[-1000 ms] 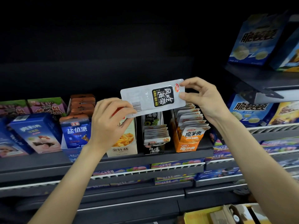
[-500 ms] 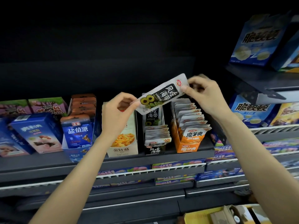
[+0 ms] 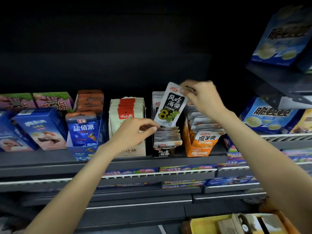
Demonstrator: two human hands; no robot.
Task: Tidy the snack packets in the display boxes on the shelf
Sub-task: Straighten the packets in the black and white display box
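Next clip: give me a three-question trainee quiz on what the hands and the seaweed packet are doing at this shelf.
1. True or false: the right hand pinches the top of the seaweed packet.
2. The packet hangs above which display box? A) black box B) orange box C) blue box
3. What does the left hand touch?

Key: 1 true; 2 A; 3 the packets stacked in the black box, at their left edge.

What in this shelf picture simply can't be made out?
Head view only:
- Right hand: fingertips motion-blurred at the kelp packet top.
- Cream display box: front print covered by the left hand.
- Yellow box: cut off by the bottom edge.
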